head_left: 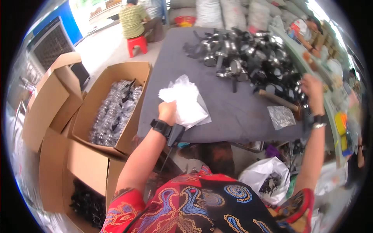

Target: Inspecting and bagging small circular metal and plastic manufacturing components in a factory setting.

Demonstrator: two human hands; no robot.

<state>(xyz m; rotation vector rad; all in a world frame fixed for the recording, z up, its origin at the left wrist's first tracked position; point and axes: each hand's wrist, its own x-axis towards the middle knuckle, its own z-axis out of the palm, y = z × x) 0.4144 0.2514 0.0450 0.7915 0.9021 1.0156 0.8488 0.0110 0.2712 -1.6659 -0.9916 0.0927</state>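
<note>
My left hand (168, 112) is closed on the edge of a stack of thin white plastic bags (188, 105), which lies fanned out on the grey-covered table. Out at the table's right side, my right hand (312, 87) has its fingers curled in at the edge of a big heap of black parts with shiny round metal ends (233, 66). Whatever those fingers hold is too small to make out. Below the right hand lie a wooden-handled tool (279, 99) and a small clear packet (281, 117) of grey bits.
Left of the table (229, 112) stands an open carton (145, 73) with bagged metal-ended parts, and below it another carton (54, 174) holding black pieces. A white sack (252, 173) sits under the table's front edge. One person (134, 19) sits on a red stool (137, 45); another (307, 31) works at right.
</note>
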